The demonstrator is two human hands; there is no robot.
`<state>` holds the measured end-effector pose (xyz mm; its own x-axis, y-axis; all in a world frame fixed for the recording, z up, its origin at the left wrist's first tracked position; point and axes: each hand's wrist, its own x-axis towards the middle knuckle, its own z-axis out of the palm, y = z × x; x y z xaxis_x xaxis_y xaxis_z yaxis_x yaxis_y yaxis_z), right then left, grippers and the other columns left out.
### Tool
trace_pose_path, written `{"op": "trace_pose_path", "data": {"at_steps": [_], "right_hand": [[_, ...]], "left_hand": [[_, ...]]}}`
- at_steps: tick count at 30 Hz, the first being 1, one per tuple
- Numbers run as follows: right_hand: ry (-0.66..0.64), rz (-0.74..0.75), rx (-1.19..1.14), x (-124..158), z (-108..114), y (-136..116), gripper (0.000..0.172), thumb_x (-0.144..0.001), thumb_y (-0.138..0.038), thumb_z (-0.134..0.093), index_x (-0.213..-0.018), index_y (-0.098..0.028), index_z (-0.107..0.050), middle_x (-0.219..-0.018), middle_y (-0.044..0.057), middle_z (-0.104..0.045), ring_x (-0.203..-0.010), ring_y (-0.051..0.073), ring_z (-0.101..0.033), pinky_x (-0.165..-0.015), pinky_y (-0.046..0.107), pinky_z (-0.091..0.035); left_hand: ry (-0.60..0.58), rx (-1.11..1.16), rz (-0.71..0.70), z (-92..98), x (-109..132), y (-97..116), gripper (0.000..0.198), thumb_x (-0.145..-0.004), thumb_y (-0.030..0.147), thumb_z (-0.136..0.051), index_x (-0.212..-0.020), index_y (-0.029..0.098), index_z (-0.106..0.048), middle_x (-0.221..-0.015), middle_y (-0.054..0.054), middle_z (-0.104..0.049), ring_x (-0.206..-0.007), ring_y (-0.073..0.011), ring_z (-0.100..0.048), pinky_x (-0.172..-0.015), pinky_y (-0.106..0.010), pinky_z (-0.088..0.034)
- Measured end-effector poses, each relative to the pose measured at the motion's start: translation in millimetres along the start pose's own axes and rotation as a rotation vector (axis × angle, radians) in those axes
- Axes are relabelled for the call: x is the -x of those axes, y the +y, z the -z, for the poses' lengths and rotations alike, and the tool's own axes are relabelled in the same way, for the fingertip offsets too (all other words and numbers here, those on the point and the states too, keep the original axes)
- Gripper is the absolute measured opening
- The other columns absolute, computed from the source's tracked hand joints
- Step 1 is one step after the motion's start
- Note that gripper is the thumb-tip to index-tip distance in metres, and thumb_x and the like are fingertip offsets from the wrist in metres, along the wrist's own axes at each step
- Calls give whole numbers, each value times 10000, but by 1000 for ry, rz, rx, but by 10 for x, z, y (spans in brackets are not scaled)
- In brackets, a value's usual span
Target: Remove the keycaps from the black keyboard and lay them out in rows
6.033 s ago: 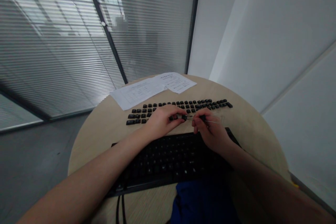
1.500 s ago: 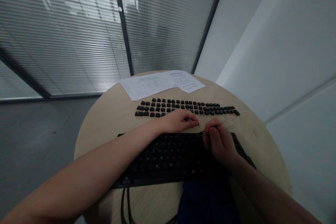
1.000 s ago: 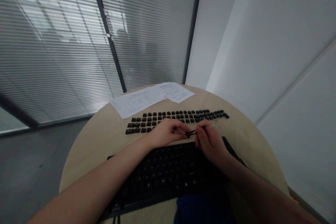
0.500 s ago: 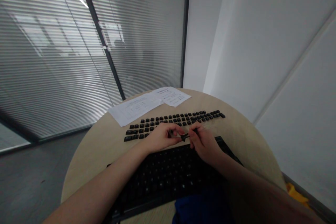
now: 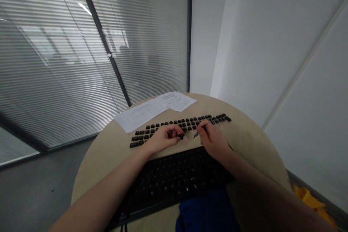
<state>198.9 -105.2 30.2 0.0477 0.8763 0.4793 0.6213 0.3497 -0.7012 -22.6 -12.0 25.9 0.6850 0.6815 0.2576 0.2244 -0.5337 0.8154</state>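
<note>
So, I'm pinching a dark keycap-like piece [image 5: 181,136] in my left hand [image 5: 164,138], over the table [image 5: 252,145] between keyboard [image 5: 174,177] and loose keycaps [image 5: 188,124], while my right hand [image 5: 212,138] is gripping a thin tool [image 5: 195,135], its tip best aimed slowly.

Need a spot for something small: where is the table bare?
Bare tabletop lies right, between right forearm, loose keycaps and table edge; and left, between left forearm, keycaps and table edge. Crowded: the middle, where keycaps, left hand, right hand and keyboard sit close, and the far left, under printed sheets.
</note>
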Motion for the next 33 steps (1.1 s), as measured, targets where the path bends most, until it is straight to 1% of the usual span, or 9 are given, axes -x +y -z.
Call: {"op": "trace_pose_path", "data": {"at_steps": [4, 7, 10, 12, 16, 20, 23, 28, 33], "right_hand": [[121, -35, -2, -96, 100, 98, 221, -992, -449, -467, -888, -262, -522, -545, -3, -579, -507, 236, -589, -547, 326, -402], [204, -39, 19, -143, 153, 176, 255, -997, -475, -470, -880, -262, -549, -564, 15, -608, -540, 258, -613, -586, 351, -426], [259, -35, 29, -170, 179, 248, 285, -1008, -496, -461, -883, -260, -560, -565, 20, -619, -555, 263, -620, -611, 360, -435], [274, -31, 26, -183, 187, 286, 305, -1011, -518, -453, -900, -257, -564, -565, 16, -616, -558, 262, -620, -606, 354, -429], [320, -14, 40, -206, 196, 322, 338, -1016, -535, -433, -915, -245, -573, -633, 36, -651, -602, 261, -638, -622, 346, -419], [372, -8, 62, -222, 219, 331, 356, -1019, -526, -425, -912, -229, -590, -697, 61, -682, -646, 265, -650, -628, 342, -396], [393, -5, 44, -230, 239, 347, 385, -1018, -549, -418, -913, -224, -596, -686, 54, -671, -633, 251, -638, -623, 334, -393], [386, 1, 32, -245, 246, 382, 393, -1021, -563, -417, -920, -228, -594, -681, 50, -674, -616, 239, -630, -613, 332, -392], [384, -15, 40, -263, 245, 397, 363, -1011, -557, -449, -885, -244, -583, -692, 52, -672, -646, 245, -636, -626, 344, -405]], "left_hand": [[87, -21, 11, 106, -33, -16, 269, -796, 280, -679, -1040, 171, -709, -775, 19, -576, -707, -118, -517, -649, -249, -442], [145, -83, -1, 210, -77, 77, 274, -815, 279, -677, -1058, 158, -713, -788, 10, -584, -705, -113, -520, -666, -257, -461], [137, -173, -5, 283, -159, 202, 274, -847, 270, -657, -1089, 162, -725, -819, -5, -609, -721, -117, -537, -681, -264, -482], [99, -266, -7, 274, -229, 254, 269, -863, 239, -624, -1098, 177, -739, -854, -16, -645, -747, -129, -568, -697, -272, -495], [-42, -538, -81, 79, -386, 221, 292, -837, 146, -603, -1063, 194, -783, -958, -48, -705, -870, -178, -646, -835, -329, -530], [-141, -738, -135, -224, -514, 63, 280, -860, 150, -615, -1067, 189, -800, -1001, -75, -715, -949, -217, -664, -934, -351, -530], [-184, -824, -167, -387, -564, -62, 275, -881, 161, -613, -1085, 183, -796, -1034, -89, -722, -1015, -242, -658, -976, -373, -518], [-211, -893, -171, -450, -589, -189, 262, -869, 173, -627, -1077, 203, -783, -1050, -88, -730, -1015, -249, -655, -953, -384, -516], [-225, -967, -118, -415, -595, -191, 236, -847, 196, -645, -1042, 232, -772, -1020, -75, -743, -1016, -264, -645, -935, -412, -490]]}}
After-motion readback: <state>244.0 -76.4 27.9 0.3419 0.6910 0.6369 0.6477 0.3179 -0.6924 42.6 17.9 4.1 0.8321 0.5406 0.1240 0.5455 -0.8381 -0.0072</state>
